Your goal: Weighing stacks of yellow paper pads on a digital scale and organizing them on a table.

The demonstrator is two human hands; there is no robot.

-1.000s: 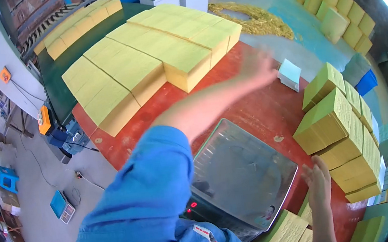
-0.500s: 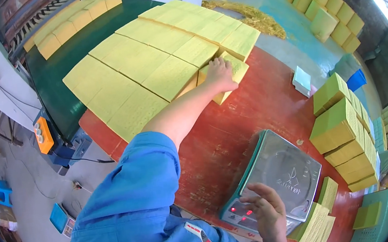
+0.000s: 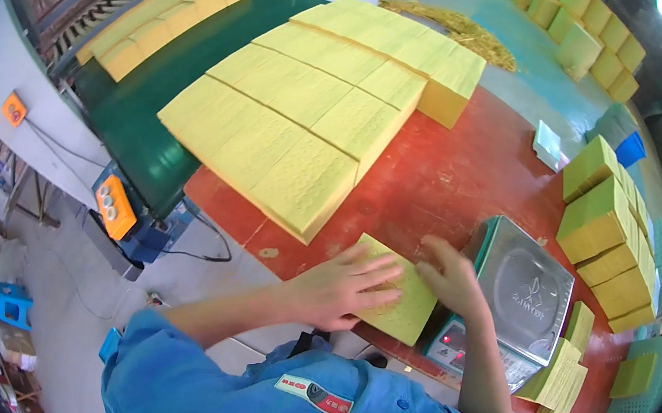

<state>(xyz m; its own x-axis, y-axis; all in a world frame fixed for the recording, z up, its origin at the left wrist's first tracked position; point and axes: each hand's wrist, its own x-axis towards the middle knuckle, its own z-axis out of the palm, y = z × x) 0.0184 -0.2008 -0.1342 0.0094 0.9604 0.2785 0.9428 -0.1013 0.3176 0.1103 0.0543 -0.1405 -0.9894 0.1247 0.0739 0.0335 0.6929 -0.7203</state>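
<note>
A thick stack of yellow paper (image 3: 406,301) lies tilted at the near edge of the red table, between my hands. Across its left part spread the fingers of my left hand (image 3: 350,287), gripping it with the thumb at the near edge. My right hand (image 3: 453,278) is at the stack's right edge, fingers apart and thumb against or very close to the paper. Just right of that hand sits a digital scale (image 3: 526,293) with a metal pan and lit red digits; my forearm covers part of its front panel.
Rows of yellow paper stacks (image 3: 285,112) cover the far part of the red table (image 3: 396,189). More stacks (image 3: 604,246) rise at the right, beyond the scale. Loose yellow pieces (image 3: 558,377) lie near the scale. A green conveyor belt (image 3: 144,122) runs at the far left.
My left hand has pulled a yellow paper stack from the near side of the rows to the table's near edge. My right hand has moved up from the scale's front to the stack.
</note>
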